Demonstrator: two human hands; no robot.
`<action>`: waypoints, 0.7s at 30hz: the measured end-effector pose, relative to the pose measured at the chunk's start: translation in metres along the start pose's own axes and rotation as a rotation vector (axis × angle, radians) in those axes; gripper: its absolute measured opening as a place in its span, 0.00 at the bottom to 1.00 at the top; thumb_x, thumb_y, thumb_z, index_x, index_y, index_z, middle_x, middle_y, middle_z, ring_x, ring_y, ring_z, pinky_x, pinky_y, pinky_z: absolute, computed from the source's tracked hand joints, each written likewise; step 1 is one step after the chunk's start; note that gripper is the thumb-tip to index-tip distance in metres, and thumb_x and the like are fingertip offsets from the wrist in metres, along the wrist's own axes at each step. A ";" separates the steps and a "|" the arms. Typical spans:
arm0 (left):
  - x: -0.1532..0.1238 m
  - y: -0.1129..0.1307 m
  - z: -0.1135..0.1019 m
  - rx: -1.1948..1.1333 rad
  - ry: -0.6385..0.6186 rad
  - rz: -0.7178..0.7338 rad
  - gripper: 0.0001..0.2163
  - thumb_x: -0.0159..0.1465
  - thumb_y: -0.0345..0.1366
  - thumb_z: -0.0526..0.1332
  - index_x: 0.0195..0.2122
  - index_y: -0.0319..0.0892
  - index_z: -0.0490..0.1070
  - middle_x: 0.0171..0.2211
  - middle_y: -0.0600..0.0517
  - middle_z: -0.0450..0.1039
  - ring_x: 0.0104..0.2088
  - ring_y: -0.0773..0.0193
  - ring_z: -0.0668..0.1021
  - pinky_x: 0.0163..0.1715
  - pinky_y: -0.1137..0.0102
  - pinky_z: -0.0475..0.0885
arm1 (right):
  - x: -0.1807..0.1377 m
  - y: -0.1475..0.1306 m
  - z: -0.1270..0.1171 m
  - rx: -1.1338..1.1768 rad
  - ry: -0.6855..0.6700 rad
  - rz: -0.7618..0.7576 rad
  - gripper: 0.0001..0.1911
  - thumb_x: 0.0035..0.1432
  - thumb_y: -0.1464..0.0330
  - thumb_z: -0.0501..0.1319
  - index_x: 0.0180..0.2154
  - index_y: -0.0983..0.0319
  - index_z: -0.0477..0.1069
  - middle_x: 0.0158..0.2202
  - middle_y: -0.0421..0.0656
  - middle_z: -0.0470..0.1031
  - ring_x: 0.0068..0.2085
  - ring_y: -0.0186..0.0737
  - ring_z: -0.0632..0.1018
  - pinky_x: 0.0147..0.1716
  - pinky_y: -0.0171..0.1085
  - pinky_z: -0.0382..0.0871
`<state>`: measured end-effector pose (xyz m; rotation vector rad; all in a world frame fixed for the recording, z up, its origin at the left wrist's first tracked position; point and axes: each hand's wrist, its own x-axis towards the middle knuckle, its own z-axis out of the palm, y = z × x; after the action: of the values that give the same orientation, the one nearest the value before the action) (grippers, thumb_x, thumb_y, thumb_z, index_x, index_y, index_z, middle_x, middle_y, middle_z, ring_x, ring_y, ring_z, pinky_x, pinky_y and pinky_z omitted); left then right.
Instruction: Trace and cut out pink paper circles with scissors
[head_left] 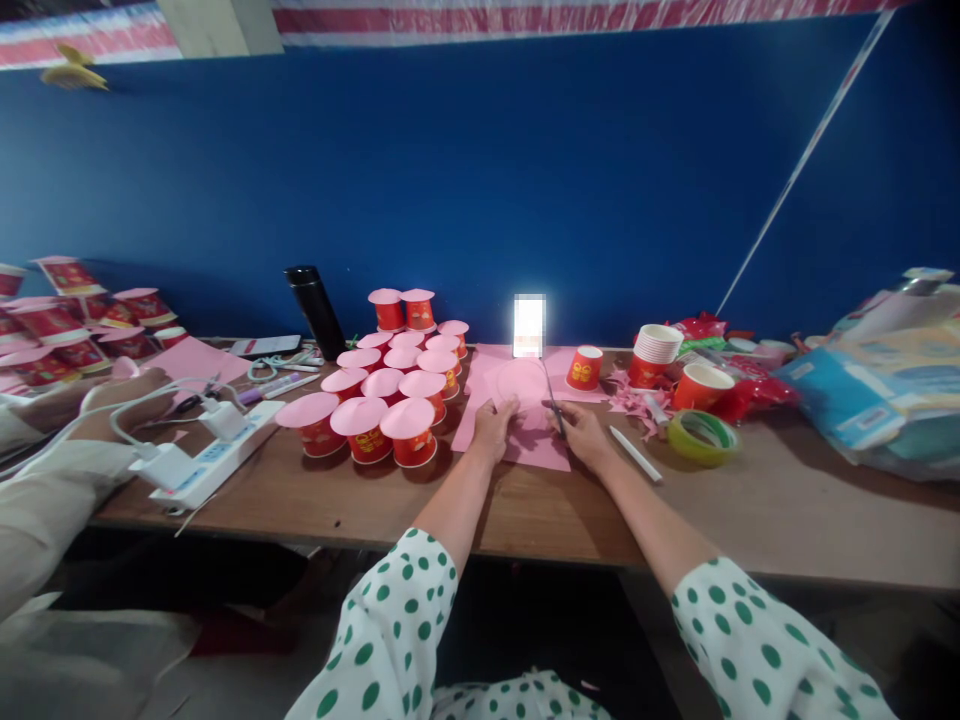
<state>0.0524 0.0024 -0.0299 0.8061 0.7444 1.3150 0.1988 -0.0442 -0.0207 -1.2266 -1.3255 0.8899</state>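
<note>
My left hand (495, 428) is closed on the near left edge of a round pink paper piece (523, 382), its thumb and fingers pinching the rim. My right hand (586, 436) grips dark, slim scissors (554, 405), blades pointing away from me along the right side of the round piece. Beneath both hands lies a larger pink sheet (536, 452). An upside-down red paper cup (584, 369) stands just beyond my right hand. To the left of my hands, several red cups (409, 432) stand upside down, each topped with a pink paper disc (358, 416).
A lit phone (529, 325) leans against the blue wall. At right are stacked cups (655, 355), pink scraps (634, 400), green tape (702, 438), a white pen (635, 455) and a plastic bag (892, 380). Leftward are a black bottle (315, 312), a power strip (217, 455) and another person's hands (124, 400).
</note>
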 end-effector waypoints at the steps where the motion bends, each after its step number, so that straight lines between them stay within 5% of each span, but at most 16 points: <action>1: 0.000 0.000 0.000 0.012 -0.002 0.006 0.15 0.45 0.38 0.68 0.29 0.36 0.67 0.20 0.54 0.69 0.21 0.71 0.73 0.21 0.76 0.67 | 0.000 0.000 0.000 0.001 0.001 0.001 0.27 0.42 0.57 0.63 0.44 0.65 0.71 0.20 0.37 0.67 0.19 0.30 0.67 0.18 0.31 0.61; 21: 0.002 -0.003 -0.001 0.054 0.004 0.039 0.13 0.46 0.38 0.67 0.27 0.36 0.66 0.19 0.54 0.69 0.19 0.70 0.71 0.20 0.75 0.65 | -0.001 -0.002 0.001 -0.006 -0.002 0.025 0.27 0.43 0.56 0.62 0.44 0.65 0.71 0.20 0.38 0.68 0.19 0.31 0.67 0.17 0.31 0.61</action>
<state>0.0534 0.0044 -0.0336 0.8649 0.7737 1.3363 0.1978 -0.0453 -0.0190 -1.2494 -1.3176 0.9051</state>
